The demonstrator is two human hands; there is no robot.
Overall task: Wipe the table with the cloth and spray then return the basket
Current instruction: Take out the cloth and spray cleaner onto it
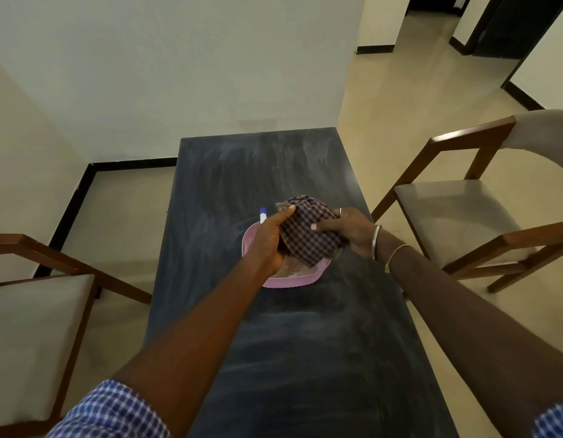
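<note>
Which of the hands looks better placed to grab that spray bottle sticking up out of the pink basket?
Probably the left hand. The white spray bottle with a blue tip stands just beyond its fingers, at the round pink plastic basket's left rim. The right hand is on the far side of the bunched checked cloth.

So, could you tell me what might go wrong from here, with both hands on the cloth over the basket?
1. The spray bottle stands at the pink basket's far left rim, right beside the left hand; a careless move could tip it.
2. The checked cloth is bunched between both hands, the right hand included, so a loose fold might snag the basket and drag it across the table.
</note>
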